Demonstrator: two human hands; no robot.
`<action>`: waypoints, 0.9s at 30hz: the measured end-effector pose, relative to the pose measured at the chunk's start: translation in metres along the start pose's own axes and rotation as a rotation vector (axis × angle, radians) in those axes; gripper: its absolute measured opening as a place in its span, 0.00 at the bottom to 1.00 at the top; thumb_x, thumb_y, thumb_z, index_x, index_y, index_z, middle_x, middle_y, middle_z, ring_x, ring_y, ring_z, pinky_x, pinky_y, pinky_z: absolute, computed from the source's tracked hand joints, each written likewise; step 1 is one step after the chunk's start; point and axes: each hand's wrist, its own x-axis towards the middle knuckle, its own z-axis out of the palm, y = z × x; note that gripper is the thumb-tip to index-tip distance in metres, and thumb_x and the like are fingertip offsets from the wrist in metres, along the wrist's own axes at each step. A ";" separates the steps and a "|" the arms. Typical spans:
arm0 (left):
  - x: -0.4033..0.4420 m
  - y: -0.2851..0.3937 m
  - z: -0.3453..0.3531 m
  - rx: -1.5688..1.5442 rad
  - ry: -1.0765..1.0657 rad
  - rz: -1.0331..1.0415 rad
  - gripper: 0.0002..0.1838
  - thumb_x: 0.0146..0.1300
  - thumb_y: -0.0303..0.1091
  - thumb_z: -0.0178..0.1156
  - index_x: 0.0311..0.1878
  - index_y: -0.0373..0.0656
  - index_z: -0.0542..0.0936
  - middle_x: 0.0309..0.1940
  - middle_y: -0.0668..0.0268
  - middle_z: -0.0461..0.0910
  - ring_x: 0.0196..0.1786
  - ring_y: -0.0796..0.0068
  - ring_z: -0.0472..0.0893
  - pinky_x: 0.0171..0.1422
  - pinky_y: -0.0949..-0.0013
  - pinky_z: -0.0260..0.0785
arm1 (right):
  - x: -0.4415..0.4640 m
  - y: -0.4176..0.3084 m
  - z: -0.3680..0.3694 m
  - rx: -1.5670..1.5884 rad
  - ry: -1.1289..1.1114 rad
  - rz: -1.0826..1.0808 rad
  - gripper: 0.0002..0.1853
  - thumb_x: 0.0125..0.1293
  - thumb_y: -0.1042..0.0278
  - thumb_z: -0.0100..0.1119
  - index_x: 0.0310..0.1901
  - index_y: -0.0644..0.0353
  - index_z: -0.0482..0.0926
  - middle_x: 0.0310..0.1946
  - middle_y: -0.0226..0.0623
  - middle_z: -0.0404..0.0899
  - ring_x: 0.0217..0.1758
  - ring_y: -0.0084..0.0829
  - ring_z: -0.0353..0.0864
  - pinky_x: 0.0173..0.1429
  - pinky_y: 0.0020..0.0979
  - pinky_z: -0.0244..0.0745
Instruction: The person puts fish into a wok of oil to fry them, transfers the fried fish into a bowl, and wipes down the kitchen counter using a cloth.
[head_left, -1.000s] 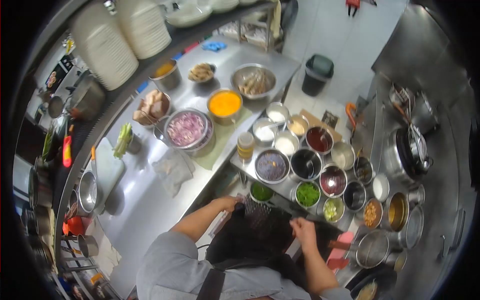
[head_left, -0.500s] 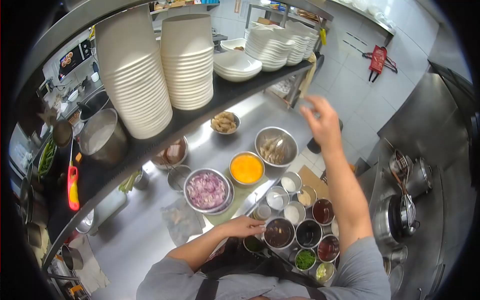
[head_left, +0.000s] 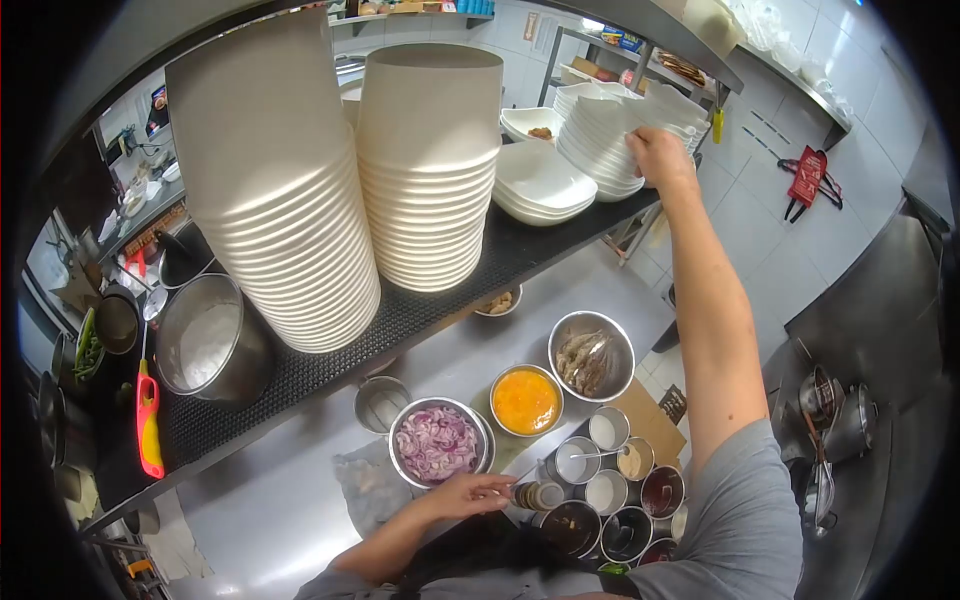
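Observation:
My right hand (head_left: 662, 160) is raised to the shelf, its fingers closed at the rim of a white bowl (head_left: 603, 145) in a tall stack. The palm side is hidden. Lower stacked white dishes (head_left: 543, 185) stand just left of it. My left hand (head_left: 468, 497) hovers low over the counter, fingers stretched out toward a small clear jar (head_left: 538, 496); whether they touch it I cannot tell. Close by are a steel bowl of sliced red onion (head_left: 437, 442) and a bowl of orange-yellow liquid (head_left: 526, 400). A bowl of shrimp-like pieces (head_left: 592, 360) sits farther back.
Tall stacks of cream tubs (head_left: 270, 220) fill the black shelf (head_left: 420, 305) above the counter. A steel pot (head_left: 205, 335) and a red-yellow handle (head_left: 149, 420) lie left. Several seasoning tins (head_left: 605, 492) crowd the front right; cookware (head_left: 825, 430) stands far right.
My right hand has moved up to the stacked white bowls and closed at one. The view has shifted toward the shelf. My left hand stays low near the jar.

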 end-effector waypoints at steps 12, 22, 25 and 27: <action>0.029 0.040 -0.008 0.006 0.083 -0.079 0.21 0.69 0.37 0.55 0.63 0.41 0.72 0.48 0.64 0.82 0.45 0.76 0.81 0.46 0.73 0.74 | -0.012 0.035 -0.024 0.704 0.342 -0.246 0.11 0.68 0.64 0.56 0.37 0.65 0.78 0.23 0.35 0.78 0.26 0.20 0.77 0.34 0.23 0.72; 0.105 0.110 -0.021 -0.826 0.019 0.119 0.41 0.70 0.62 0.34 0.67 0.31 0.60 0.60 0.47 0.71 0.58 0.51 0.76 0.57 0.61 0.75 | -0.341 0.068 -0.046 0.523 -0.084 -0.271 0.08 0.54 0.79 0.63 0.37 0.63 0.77 0.33 0.39 0.79 0.33 0.35 0.79 0.38 0.30 0.74; 0.115 0.084 0.010 -0.697 0.188 -0.224 0.28 0.68 0.44 0.51 0.64 0.33 0.65 0.58 0.52 0.73 0.58 0.60 0.76 0.61 0.61 0.71 | -0.429 0.088 -0.014 0.464 -0.251 -0.277 0.10 0.53 0.75 0.66 0.38 0.62 0.77 0.36 0.40 0.78 0.38 0.41 0.80 0.43 0.35 0.77; 0.124 0.057 0.028 -0.596 0.271 -0.350 0.24 0.63 0.28 0.58 0.62 0.33 0.68 0.55 0.55 0.76 0.55 0.63 0.77 0.61 0.63 0.70 | -0.466 0.101 -0.006 0.493 -0.296 -0.202 0.14 0.54 0.75 0.66 0.42 0.63 0.76 0.41 0.41 0.78 0.41 0.41 0.80 0.44 0.35 0.78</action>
